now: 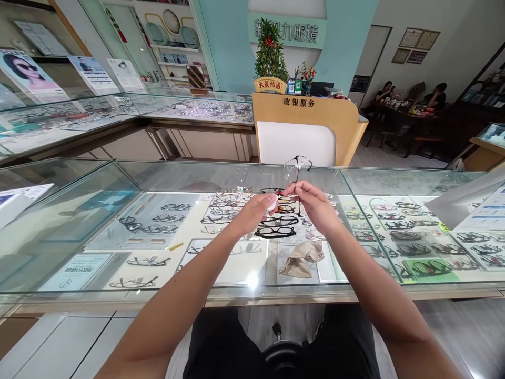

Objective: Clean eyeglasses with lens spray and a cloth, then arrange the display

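A pair of thin-rimmed eyeglasses [291, 170] is held up over the glass counter, its lenses upright and one dark temple hanging down. My right hand [313, 204] pinches it near the lower side. Just to the left, my left hand [254, 213] is closed on a small white thing [271, 203], perhaps a tissue or cloth; the fingers hide most of it. Beneath my hands, black-framed glasses [275, 232] and several other frames lie in a column. A crumpled beige cloth pouch [302, 259] is nearer to me, between my forearms.
The glass display counter [232, 290] spans the front, with rows of glasses inside. A white sign [479, 208] leans at right. Beyond stand a wooden cashier desk [343, 113] with a plant [270, 55], and another display case [165, 113]. Two people sit at a far table.
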Available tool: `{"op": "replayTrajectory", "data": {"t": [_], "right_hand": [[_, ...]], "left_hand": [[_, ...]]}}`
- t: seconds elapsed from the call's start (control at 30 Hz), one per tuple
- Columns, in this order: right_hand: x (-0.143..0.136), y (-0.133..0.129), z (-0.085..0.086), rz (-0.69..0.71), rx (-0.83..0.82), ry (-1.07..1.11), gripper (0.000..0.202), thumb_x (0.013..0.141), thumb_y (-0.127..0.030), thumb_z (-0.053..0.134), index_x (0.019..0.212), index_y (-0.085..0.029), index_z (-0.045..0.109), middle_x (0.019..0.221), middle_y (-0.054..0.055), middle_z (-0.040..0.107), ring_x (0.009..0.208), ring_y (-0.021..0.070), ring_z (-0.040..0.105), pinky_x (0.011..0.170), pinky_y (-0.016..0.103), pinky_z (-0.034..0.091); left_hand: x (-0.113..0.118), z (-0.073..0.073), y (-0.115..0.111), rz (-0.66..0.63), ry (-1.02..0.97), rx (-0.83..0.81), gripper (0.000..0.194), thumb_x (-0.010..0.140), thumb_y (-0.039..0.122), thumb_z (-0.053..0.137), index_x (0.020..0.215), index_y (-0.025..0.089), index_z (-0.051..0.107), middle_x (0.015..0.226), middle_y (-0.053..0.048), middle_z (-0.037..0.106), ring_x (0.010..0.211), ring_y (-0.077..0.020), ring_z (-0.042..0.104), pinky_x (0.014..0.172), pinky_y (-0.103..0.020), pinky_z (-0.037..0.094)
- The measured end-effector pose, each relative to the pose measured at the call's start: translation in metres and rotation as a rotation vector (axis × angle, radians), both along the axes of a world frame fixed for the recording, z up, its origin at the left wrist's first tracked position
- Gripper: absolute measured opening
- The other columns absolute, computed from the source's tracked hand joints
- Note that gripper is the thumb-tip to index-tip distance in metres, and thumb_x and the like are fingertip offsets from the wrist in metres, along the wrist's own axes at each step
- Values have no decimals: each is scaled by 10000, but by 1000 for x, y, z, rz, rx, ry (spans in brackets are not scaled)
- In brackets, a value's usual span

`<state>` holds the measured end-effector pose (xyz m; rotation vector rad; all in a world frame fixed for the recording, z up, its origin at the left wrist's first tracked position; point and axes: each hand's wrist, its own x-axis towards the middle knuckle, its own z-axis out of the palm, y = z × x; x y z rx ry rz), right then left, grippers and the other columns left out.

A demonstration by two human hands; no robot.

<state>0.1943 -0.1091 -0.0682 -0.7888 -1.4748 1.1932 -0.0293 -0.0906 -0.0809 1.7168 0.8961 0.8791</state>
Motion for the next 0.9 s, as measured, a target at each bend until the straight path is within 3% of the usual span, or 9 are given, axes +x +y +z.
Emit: {"op": "replayTrajectory", "data": {"t": [0.33, 0.57, 0.63, 0.7, 0.77, 0.83, 0.9], "right_hand": [[-2, -2, 2, 27, -16, 24, 253, 1035, -529, 662, 1012, -303, 772, 1158, 20, 785, 1183, 248, 683, 1109, 404, 507], [-1, -3, 4, 37, -14, 57, 264, 1029, -541, 678, 977, -292, 749, 1150, 30, 797, 1149, 252, 704, 1101, 418, 532], [0, -3, 6, 55, -21, 109, 243, 1030, -519, 697, 975, -290, 758, 1131, 30, 792, 1150, 243, 706, 1077, 398, 535], [3, -1, 7, 71, -27, 153, 222, 1028, -496, 713, 981, -288, 774, 1115, 31, 788, 1153, 231, 703, 1071, 379, 530], [6, 0, 9, 74, -28, 187, 210, 1014, -482, 731, 967, -283, 778, 1101, 31, 787, 1146, 222, 702, 1063, 365, 528], [8, 2, 11, 67, -28, 201, 215, 992, -487, 749, 945, -279, 774, 1085, 32, 789, 1126, 221, 704, 1047, 362, 535], [11, 4, 11, 53, -23, 203, 226, 975, -498, 763, 931, -275, 774, 1077, 35, 791, 1113, 225, 708, 1043, 368, 543]], "left_hand": [[4, 2, -6, -70, 72, 28, 646, 1023, 796, 473, 743, 217, 535, 730, -18, 505, 646, -160, 397, 587, -308, 318], [-6, 3, 4, 11, -51, 21, 714, 940, 905, 510, 773, 217, 610, 786, -35, 568, 706, -182, 510, 652, -321, 484], [-19, 5, 16, 110, -145, 68, 720, 916, 918, 538, 773, 218, 630, 786, -39, 578, 729, -192, 550, 700, -341, 529], [-37, 7, 31, 289, -238, 157, 640, 937, 831, 598, 769, 215, 633, 775, -41, 589, 748, -192, 573, 730, -340, 516], [-59, 8, 49, 552, -300, 196, 481, 977, 645, 656, 779, 208, 618, 788, -34, 598, 765, -176, 570, 726, -321, 471], [-83, 8, 66, 843, -316, 130, 278, 976, 412, 706, 835, 199, 597, 806, 1, 593, 727, -137, 506, 696, -300, 415], [-106, 5, 79, 1017, -309, 75, 127, 966, 193, 680, 910, 186, 567, 820, 34, 552, 717, -106, 432, 687, -279, 367]]}}
